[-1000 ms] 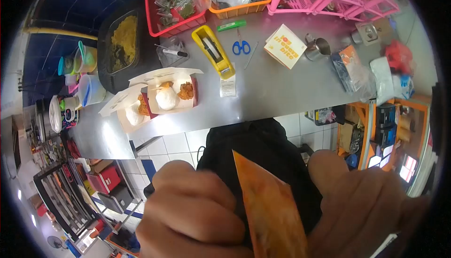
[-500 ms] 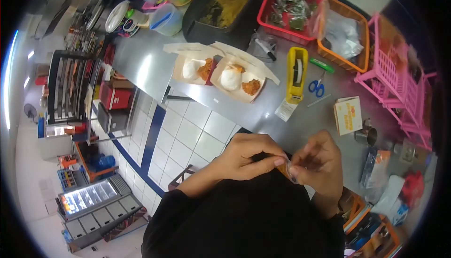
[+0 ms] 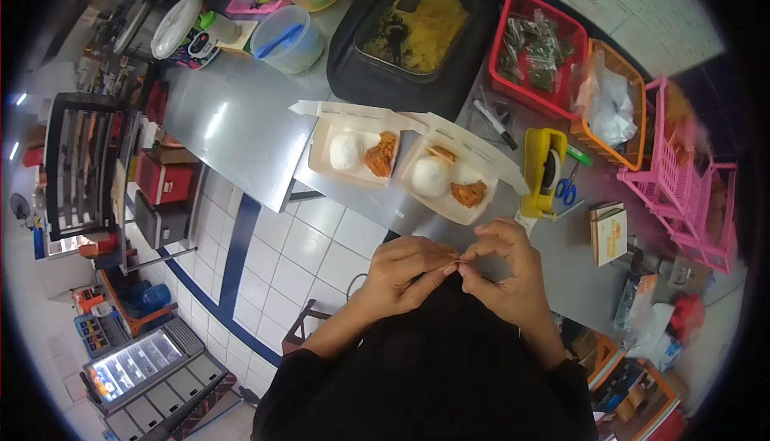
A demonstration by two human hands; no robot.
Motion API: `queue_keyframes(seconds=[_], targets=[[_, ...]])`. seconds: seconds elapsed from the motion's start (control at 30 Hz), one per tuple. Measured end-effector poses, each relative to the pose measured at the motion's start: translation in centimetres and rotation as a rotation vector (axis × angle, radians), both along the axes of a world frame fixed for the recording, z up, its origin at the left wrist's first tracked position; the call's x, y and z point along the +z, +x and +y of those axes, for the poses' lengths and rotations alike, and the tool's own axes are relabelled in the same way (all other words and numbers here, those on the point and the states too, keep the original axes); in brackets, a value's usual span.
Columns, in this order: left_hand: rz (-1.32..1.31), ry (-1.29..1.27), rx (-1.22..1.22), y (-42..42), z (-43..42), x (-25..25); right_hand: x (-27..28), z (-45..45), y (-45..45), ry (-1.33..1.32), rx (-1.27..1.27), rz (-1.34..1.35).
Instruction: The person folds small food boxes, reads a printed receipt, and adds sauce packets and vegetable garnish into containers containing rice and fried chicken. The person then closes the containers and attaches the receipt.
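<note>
My left hand (image 3: 405, 275) and my right hand (image 3: 507, 274) meet in front of my black clothing, thumbs and fingertips pinched together. Between them is a small plastic packet, now almost wholly covered by the fingers. Beyond the hands, two open paper meal boxes stand side by side on the steel table. The left box (image 3: 358, 178) holds a white rice mound (image 3: 346, 152) and a piece of fried chicken (image 3: 380, 155). In the right box (image 3: 443, 210) lie another rice mound (image 3: 431, 176), fried chicken (image 3: 468, 194) and a small brown piece at the back.
Right of the boxes stand a yellow tape dispenser (image 3: 539, 188), blue scissors (image 3: 566, 191) and a small carton stack (image 3: 609, 235). Behind are a dark tray of yellow food (image 3: 433, 28), a red basket of packets (image 3: 536, 44) and an orange basket (image 3: 613, 112). A pink rack (image 3: 674, 176) borders the right.
My view has shifted, so the boxes and baskets sit lower and further right. Both hands moved left in view, still pinched together; the packet's orange part that showed earlier is now hidden.
</note>
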State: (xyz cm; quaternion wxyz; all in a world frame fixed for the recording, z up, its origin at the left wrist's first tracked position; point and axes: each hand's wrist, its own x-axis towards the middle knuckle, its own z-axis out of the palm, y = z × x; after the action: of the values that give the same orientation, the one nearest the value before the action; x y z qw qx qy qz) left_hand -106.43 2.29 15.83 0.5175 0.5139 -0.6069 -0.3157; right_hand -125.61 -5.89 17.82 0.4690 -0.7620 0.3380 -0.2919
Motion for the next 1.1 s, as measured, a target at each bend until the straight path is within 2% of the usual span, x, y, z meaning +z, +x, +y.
queue_keyframes(seconds=[0.2, 0.23, 0.3, 0.33, 0.43, 0.5, 0.57, 0.63, 0.67, 0.7, 0.73, 0.8, 0.87, 0.93, 0.97, 1.0, 1.07, 1.1], targets=[[0.023, -0.019, -0.058, 8.0, -1.8, -1.4, 0.6, -1.5, 7.7, -0.166, 0.074, 0.181], [0.008, -0.008, -0.042, 8.9, -2.2, -1.6, 0.8, -1.6, 8.2, -0.179, 0.017, 0.226], [-0.002, 0.039, -0.035, 10.6, -2.9, -1.2, 0.7, -1.4, 9.3, -0.058, 0.044, 0.211], [0.018, 0.028, -0.074, 11.4, -3.1, -1.6, 0.1, -1.4, 9.6, -0.084, 0.008, 0.194], [0.010, 0.067, -0.015, 13.2, -3.6, -2.8, 0.0, -2.2, 10.0, -0.032, 0.033, 0.258], [0.084, 0.205, 0.105, 14.3, -3.8, -3.2, -0.3, -3.7, 9.5, -0.014, 0.039, 0.294], [0.144, 0.211, 0.252, 17.2, -5.5, -3.2, -1.1, -7.1, 7.5, -0.048, -0.039, 0.613], [0.032, 0.226, 0.140, 19.3, -7.5, -3.1, -1.5, -12.4, 5.1, -0.078, -0.242, 0.542], [0.027, 0.242, 0.146, 20.2, -8.1, -3.8, -3.0, -16.2, 4.0, -0.188, -0.329, 0.443], [-0.072, 0.269, 0.118, 21.1, -8.9, -5.1, -2.9, -20.2, 4.2, -0.112, -0.377, 0.311], [-0.172, 0.291, 0.086, 22.0, -9.6, -6.5, -3.8, -23.9, 3.8, -0.067, -0.434, 0.359], [-0.204, 0.425, 0.225, 23.4, -9.9, -8.9, -8.3, -31.2, 2.5, -0.040, -0.398, 0.568], [-0.204, 0.500, 0.277, 24.1, -9.6, -9.8, -14.4, -35.9, 1.2, -0.049, -0.317, 0.987], [-0.167, 0.498, 0.615, 23.6, -8.1, -9.9, -17.9, -36.7, 0.8, -0.048, -0.354, 1.041], [-0.177, 0.512, 0.639, 23.5, -7.4, -9.7, -19.3, -37.3, 0.6, -0.054, -0.384, 1.111], [-0.062, 0.526, 0.714, 23.2, -6.6, -9.4, -20.2, -38.0, 0.2, 0.031, -0.348, 1.103], [0.114, 0.580, 0.837, 21.9, -5.5, -8.4, -19.9, -37.8, 0.6, 0.063, -0.301, 1.130], [0.113, 0.592, 0.839, 21.5, -5.0, -8.8, -19.8, -37.8, 0.2, 0.106, -0.273, 1.138]])
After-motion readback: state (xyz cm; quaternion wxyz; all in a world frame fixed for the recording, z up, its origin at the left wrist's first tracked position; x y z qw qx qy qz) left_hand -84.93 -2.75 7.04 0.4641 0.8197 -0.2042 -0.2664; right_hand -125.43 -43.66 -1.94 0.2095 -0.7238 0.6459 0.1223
